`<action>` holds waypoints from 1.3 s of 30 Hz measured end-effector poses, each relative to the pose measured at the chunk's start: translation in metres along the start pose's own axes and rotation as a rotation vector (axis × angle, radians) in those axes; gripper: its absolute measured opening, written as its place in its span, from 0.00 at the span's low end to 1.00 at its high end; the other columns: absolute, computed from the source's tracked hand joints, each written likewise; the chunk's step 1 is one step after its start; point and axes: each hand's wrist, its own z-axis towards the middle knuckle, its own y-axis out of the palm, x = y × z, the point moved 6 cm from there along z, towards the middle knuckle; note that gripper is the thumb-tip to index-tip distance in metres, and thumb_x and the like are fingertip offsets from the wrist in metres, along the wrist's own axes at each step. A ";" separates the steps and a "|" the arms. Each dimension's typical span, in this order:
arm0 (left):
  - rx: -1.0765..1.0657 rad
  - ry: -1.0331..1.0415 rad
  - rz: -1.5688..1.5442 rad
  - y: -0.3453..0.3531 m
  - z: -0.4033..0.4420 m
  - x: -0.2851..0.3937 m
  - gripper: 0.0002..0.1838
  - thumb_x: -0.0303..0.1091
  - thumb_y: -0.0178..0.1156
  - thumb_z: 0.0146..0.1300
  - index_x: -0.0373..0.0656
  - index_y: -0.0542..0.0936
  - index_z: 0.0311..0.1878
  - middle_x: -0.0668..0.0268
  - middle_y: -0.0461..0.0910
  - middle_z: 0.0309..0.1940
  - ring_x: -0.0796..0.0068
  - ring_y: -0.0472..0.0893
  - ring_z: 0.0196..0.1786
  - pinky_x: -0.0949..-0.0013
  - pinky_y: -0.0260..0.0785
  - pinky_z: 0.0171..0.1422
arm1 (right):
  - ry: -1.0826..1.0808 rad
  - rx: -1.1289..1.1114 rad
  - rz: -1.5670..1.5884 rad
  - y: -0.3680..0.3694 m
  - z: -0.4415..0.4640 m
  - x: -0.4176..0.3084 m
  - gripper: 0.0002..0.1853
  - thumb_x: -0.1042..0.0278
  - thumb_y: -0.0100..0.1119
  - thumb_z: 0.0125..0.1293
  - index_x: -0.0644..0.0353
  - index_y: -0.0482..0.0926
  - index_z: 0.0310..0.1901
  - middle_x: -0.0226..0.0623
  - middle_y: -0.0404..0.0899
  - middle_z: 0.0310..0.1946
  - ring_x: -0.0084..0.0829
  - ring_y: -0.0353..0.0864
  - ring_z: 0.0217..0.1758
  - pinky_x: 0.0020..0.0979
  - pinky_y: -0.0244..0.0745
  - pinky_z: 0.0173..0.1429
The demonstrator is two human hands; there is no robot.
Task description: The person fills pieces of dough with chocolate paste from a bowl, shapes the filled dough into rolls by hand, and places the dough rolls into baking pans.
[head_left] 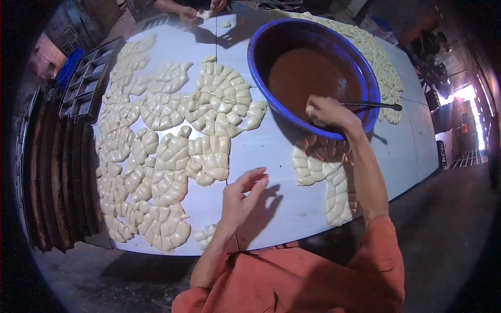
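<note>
Dough pieces (169,180), already divided, lie in close-packed patches across the table's (292,224) left side, so portioning looks well along there; what remains cannot be told. Further right, the left hand (244,193) hovers above the table, fingers loosely parted and holding nothing. A smaller dough batch (310,169) lies beside the blue tub (323,35); over its brown liquid (302,70), the right hand (329,112) bends down, fingers curled, their grip unclear.

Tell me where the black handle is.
In the head view, the black handle juts over the right rim of the blue tub, just right of the right hand.
</note>
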 end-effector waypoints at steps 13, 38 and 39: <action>-0.110 -0.007 -0.305 0.026 0.015 0.012 0.22 0.40 0.55 0.77 0.34 0.74 0.66 0.61 0.82 0.57 0.71 0.81 0.57 0.66 0.74 0.62 | -0.067 0.093 1.501 0.004 -0.038 -0.073 0.10 0.62 0.60 0.74 0.58 0.75 0.47 0.30 0.81 0.32 0.17 0.81 0.27 0.20 0.77 0.26; 0.235 -0.118 -0.423 -0.061 -0.038 -0.029 0.18 0.38 0.69 0.67 0.35 0.85 0.53 0.67 0.86 0.38 0.85 0.81 0.36 0.81 0.72 0.37 | -0.002 0.364 1.171 0.164 -0.127 -0.200 0.11 0.72 0.65 0.70 0.65 0.85 0.51 0.30 0.84 0.35 0.20 0.80 0.39 0.24 0.75 0.47; 0.189 -0.193 -0.446 -0.062 -0.036 -0.031 0.17 0.39 0.69 0.67 0.36 0.85 0.53 0.67 0.86 0.37 0.85 0.81 0.34 0.81 0.72 0.35 | 0.030 0.309 1.265 0.166 -0.127 -0.199 0.11 0.72 0.65 0.70 0.65 0.85 0.52 0.29 0.85 0.35 0.19 0.78 0.39 0.24 0.75 0.47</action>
